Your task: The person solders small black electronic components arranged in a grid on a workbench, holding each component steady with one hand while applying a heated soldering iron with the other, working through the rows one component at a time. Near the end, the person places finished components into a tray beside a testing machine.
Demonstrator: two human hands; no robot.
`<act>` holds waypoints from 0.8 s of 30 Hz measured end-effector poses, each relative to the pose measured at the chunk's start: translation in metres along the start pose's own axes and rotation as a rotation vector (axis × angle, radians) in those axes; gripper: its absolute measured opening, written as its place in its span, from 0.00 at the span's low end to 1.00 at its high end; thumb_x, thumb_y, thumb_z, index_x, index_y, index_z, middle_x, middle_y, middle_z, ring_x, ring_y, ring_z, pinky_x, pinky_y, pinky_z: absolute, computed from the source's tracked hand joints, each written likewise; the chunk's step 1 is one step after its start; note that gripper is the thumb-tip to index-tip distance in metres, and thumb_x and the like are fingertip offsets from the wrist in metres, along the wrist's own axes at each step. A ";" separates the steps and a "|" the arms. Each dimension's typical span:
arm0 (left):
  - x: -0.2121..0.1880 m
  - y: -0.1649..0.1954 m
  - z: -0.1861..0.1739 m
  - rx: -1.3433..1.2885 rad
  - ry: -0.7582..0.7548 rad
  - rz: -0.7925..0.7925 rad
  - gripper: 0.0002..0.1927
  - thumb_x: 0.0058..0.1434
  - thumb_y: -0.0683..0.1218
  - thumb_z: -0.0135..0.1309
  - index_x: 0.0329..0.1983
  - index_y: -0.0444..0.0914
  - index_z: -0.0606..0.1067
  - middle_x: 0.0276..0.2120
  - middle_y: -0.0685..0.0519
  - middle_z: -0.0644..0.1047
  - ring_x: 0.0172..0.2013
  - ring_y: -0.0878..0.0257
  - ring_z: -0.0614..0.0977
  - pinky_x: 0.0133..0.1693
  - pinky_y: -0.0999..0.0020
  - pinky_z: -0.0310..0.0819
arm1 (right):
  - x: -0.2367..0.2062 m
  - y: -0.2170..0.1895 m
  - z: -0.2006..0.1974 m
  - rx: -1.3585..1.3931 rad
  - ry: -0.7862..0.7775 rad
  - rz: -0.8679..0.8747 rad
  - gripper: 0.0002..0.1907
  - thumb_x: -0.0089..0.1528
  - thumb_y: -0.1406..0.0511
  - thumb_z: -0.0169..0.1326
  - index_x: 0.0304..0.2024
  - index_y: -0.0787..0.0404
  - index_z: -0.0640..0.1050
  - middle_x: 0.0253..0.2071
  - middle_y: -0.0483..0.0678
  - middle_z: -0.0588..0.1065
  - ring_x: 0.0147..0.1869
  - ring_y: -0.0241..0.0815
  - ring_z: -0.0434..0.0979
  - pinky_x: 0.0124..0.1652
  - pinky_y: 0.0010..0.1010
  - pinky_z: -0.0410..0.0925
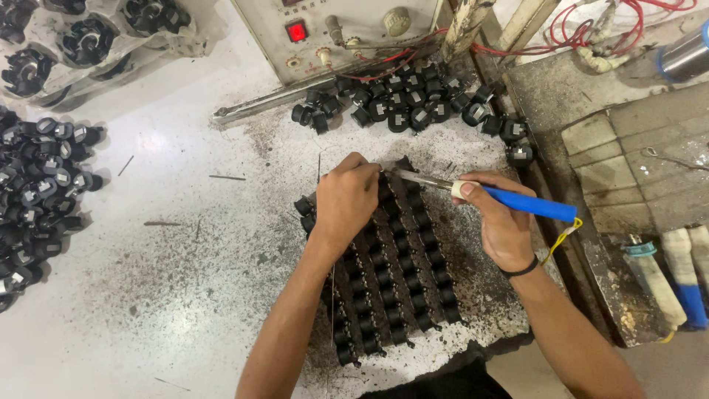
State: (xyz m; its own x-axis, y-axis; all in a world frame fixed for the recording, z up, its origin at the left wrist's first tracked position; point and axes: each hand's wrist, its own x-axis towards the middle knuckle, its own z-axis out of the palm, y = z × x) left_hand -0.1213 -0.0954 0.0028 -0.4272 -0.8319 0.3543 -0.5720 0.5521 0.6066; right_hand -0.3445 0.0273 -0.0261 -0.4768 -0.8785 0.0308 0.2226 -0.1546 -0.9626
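Counts: two hands [347, 199] in view; one blue-handled soldering iron [528, 203]; one red square button [296, 31] on the control box; four rows of black parts [402, 258] on the table [185, 244]; loose black parts [40, 192] too many to count.

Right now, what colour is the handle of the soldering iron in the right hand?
Blue handle, clearest in the head view.

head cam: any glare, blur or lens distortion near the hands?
Head view: glare patches on the white table upper left; left hand and right hand sharp, as is the blue-handled soldering iron; rows of black parts dark and low in contrast; wide-angle bending toward the frame edges.
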 end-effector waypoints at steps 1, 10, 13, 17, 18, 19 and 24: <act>0.000 -0.001 0.000 0.003 -0.004 0.004 0.04 0.60 0.41 0.58 0.34 0.38 0.82 0.34 0.51 0.79 0.28 0.48 0.82 0.31 0.55 0.78 | 0.000 0.000 0.000 0.006 0.008 0.023 0.09 0.64 0.74 0.58 0.46 0.75 0.80 0.42 0.58 0.80 0.43 0.45 0.83 0.46 0.33 0.77; 0.013 0.003 0.001 0.118 -0.075 0.034 0.03 0.60 0.41 0.57 0.31 0.36 0.79 0.32 0.46 0.78 0.29 0.43 0.81 0.32 0.51 0.78 | 0.005 -0.008 -0.001 -0.004 -0.055 0.060 0.10 0.63 0.74 0.59 0.46 0.75 0.80 0.43 0.58 0.80 0.43 0.46 0.83 0.46 0.34 0.78; 0.009 0.009 -0.007 0.057 -0.006 0.005 0.03 0.58 0.40 0.58 0.31 0.35 0.78 0.32 0.46 0.78 0.28 0.46 0.82 0.31 0.54 0.78 | 0.006 -0.022 -0.006 0.069 -0.042 0.001 0.10 0.64 0.73 0.59 0.46 0.75 0.80 0.43 0.59 0.80 0.44 0.47 0.83 0.47 0.35 0.78; -0.013 0.019 -0.013 -0.028 -0.033 -0.034 0.05 0.60 0.37 0.55 0.38 0.33 0.79 0.38 0.46 0.77 0.26 0.53 0.83 0.27 0.63 0.81 | -0.007 -0.030 -0.011 -0.032 -0.045 -0.104 0.10 0.63 0.74 0.58 0.46 0.74 0.80 0.44 0.58 0.80 0.43 0.47 0.83 0.45 0.35 0.78; -0.019 0.021 -0.012 -0.033 -0.071 -0.025 0.08 0.60 0.36 0.54 0.42 0.34 0.79 0.40 0.46 0.77 0.26 0.54 0.84 0.26 0.65 0.82 | -0.012 -0.030 -0.011 -0.072 -0.071 -0.124 0.09 0.64 0.74 0.58 0.46 0.74 0.80 0.44 0.58 0.80 0.44 0.47 0.82 0.45 0.34 0.77; -0.024 0.022 -0.010 -0.006 -0.043 -0.011 0.08 0.60 0.37 0.55 0.42 0.35 0.80 0.39 0.47 0.78 0.27 0.53 0.84 0.27 0.63 0.81 | -0.017 -0.028 -0.010 -0.110 -0.096 -0.153 0.09 0.64 0.74 0.58 0.46 0.74 0.80 0.44 0.58 0.79 0.44 0.46 0.82 0.45 0.33 0.76; -0.034 0.023 -0.003 0.045 -0.008 -0.008 0.10 0.57 0.38 0.58 0.42 0.39 0.83 0.37 0.48 0.79 0.30 0.48 0.83 0.31 0.55 0.79 | -0.027 -0.020 -0.010 -0.206 -0.125 -0.134 0.08 0.63 0.74 0.59 0.45 0.72 0.81 0.45 0.57 0.79 0.44 0.46 0.82 0.45 0.32 0.77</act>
State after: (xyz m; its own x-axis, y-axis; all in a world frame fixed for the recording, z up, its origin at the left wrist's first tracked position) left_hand -0.1175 -0.0549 0.0068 -0.4285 -0.8356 0.3438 -0.6063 0.5480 0.5762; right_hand -0.3444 0.0580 -0.0107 -0.3786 -0.9074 0.1826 -0.0190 -0.1897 -0.9817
